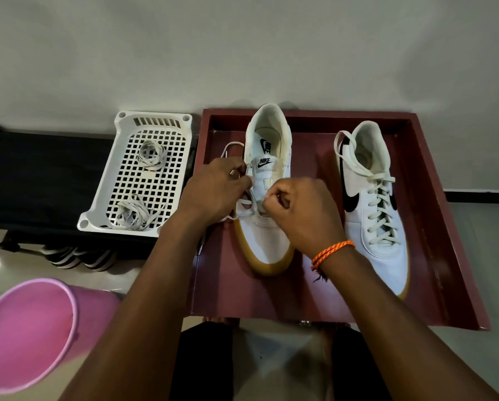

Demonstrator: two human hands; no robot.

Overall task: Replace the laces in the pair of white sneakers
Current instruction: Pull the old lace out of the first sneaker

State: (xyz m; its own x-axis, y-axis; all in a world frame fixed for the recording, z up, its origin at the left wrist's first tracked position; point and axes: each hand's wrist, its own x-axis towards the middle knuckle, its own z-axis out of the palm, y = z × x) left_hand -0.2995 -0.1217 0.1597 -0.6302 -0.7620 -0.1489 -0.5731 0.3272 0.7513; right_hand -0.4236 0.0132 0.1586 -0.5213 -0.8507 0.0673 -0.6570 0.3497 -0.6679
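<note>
My left hand (pixel 213 189) and right hand (pixel 297 209) meet over the near white sneaker (pixel 267 227) in a dark red tray (pixel 433 227), each with fingers curled and pinching its lace (pixel 246 202) at the eyelets. The second sneaker (pixel 372 204), fully laced, lies to the right in the same tray. Two loose lace bundles (pixel 144 183) sit in a white basket (pixel 97 206) left of the tray.
</note>
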